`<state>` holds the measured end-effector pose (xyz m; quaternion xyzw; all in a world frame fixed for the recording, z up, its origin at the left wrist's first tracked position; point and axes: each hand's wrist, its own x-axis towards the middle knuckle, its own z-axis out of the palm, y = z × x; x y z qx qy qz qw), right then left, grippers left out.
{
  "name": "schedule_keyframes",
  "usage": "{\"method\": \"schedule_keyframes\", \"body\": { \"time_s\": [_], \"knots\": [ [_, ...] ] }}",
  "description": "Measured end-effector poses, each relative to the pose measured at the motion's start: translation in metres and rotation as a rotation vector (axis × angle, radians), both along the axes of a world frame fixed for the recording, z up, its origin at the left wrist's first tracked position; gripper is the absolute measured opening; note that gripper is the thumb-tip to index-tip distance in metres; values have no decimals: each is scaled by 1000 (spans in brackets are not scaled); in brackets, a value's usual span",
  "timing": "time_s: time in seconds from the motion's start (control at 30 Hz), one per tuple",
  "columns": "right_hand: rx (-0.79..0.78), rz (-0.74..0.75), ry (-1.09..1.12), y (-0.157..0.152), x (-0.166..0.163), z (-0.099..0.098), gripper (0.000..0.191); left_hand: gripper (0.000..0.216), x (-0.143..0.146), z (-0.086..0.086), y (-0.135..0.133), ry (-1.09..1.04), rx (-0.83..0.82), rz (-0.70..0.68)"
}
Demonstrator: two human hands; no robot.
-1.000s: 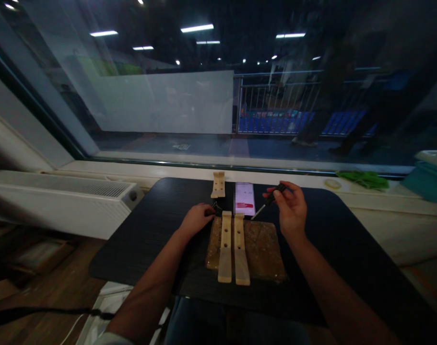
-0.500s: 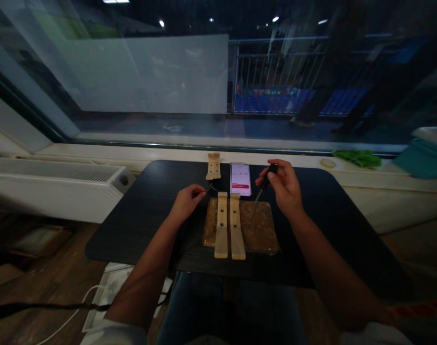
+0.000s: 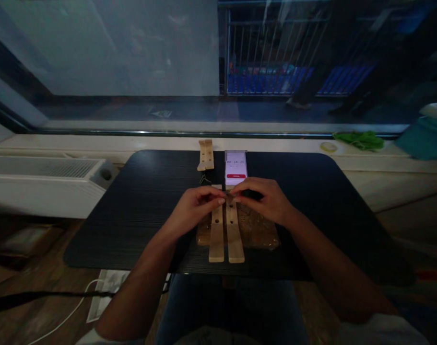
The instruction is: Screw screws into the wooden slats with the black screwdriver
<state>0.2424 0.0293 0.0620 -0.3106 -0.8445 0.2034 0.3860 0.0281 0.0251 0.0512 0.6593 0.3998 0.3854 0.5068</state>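
My left hand and my right hand meet over the upper ends of two pale wooden pieces. Both pinch with thumb and fingers at a tiny dark item too small to name. A dark shape, possibly the screwdriver handle, shows beneath my right palm. The left wooden piece and the right wooden piece lie side by side, each with drilled holes and a flared near end. They rest on a brown block in shiny wrapping. Beyond my left hand lies a small heap of thin dark screws.
A lit phone lies past my hands. Another pair of holed wooden pieces is at the back edge of the black table. Behind are the window sill, green leaves and a teal container. A radiator stands left.
My left hand has moved right from the screws, and my right hand has come left and in. The screwdriver, earlier upright in my right hand, no longer shows clearly. The view has tilted down.
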Motion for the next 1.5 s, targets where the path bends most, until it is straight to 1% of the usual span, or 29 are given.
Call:
{"method": "schedule_keyframes", "body": {
  "time_s": [0.07, 0.13, 0.27, 0.4, 0.53, 0.6, 0.67, 0.8, 0.87, 0.93, 1.07, 1.27, 1.5],
  "knots": [
    [31, 4, -5, -1, -1, -2, 12, 16, 2, 1, 0, 58, 22, 8],
    [50, 1, -16, -3, -2, -3, 12, 14, 3, 0, -1, 130, 79, 27],
    [60, 4, -79, -7, -4, -2, 15, 13, 2, -2, -6, 151, 159, 39],
    [73, -1, -114, -10, -5, -2, 14, 10, 3, -2, -10, 136, 160, 28],
    [97, 21, -130, -11, -5, -2, 11, 8, 4, -2, -12, 92, 120, 8],
    [73, 42, -113, -11, -4, 0, 9, 6, 5, -3, -13, 66, 132, 17],
    [17, 35, -33, -12, -2, 4, 9, 3, 5, -5, -13, 43, 157, 27],
    [-173, -154, 214, -14, 5, 12, 13, 3, 4, -6, -16, 68, 134, 36],
    [-259, -205, 346, -14, 7, 13, 14, 5, 3, -7, -17, 101, 115, 36],
    [-298, -221, 423, -14, 8, 13, 15, 5, 3, -8, -17, 117, 130, 28],
    [-302, -231, 429, -14, 7, 9, 15, 5, 4, -8, -16, 121, 196, 14],
    [-295, -296, 375, -13, 7, 6, 18, 9, 4, -11, -16, 153, 179, -27],
    [-267, -281, 358, -11, 9, 6, 14, 6, 5, -20, -17, 268, 288, -41]
  ]
}}
